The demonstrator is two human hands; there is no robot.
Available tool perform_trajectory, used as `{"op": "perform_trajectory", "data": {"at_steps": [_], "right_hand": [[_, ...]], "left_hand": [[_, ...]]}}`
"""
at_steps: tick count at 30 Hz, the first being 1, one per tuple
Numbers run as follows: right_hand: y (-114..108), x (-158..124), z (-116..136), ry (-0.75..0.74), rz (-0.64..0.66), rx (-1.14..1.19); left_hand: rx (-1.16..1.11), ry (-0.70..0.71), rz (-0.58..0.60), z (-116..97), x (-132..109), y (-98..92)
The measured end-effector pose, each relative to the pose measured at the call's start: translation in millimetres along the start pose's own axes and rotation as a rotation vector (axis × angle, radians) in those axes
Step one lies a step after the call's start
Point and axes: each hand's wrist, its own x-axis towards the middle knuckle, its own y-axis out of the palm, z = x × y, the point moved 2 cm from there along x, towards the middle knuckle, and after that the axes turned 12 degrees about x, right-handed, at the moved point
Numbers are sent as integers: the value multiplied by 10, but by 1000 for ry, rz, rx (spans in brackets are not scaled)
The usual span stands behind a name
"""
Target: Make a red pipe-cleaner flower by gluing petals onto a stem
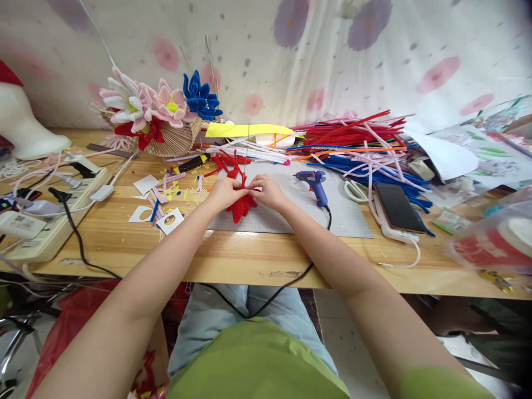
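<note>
Over the grey cutting mat [349,219], a red pipe-cleaner flower [239,210] hangs with its fuzzy petals pointing down toward me. My left hand [226,194] is closed around the upper part of the flower, thumb and fingers pinched together. From the other side, my right hand [266,191] pinches at the same spot, its fingertips meeting those of the left. A thin wire stem [248,145] rises above the fingers. The fingers hide the part of the flower being gripped. More red pieces [228,160] lie just behind my left hand.
Right of my hands lies a blue glue gun [313,183], its black cord looping over the table edge. Bundles of red pipe cleaners [353,133], scissors [356,191] and a phone [398,206] are farther right. A power strip [62,216], paper scraps [169,220] and finished flowers [172,105] stand left.
</note>
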Motion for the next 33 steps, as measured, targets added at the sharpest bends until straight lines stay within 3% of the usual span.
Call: {"op": "perform_trajectory", "data": {"at_steps": [6,10,13,16,19,24,33], "right_hand": [[12,-24,80,31,0,-47],[22,-25,91,33,-2,-49],[20,-25,97,43,-11,-50],[16,-26,113,60,-8,-59],[14,-22,132,60,-4,-59],[23,5,146,56,-14,-42],[-22,86,129,29,-17,66]], "left_hand": [[66,6,-38,-6,-50,-10],[-130,-41,-17,107,-19,26],[-368,-71,-129,215,6,6],[-333,-58,-227,259,-10,-30],[-217,-15,-165,203,-47,-20],[-160,-68,-138,96,-58,17],[-474,-99,-180,157,33,44]]}}
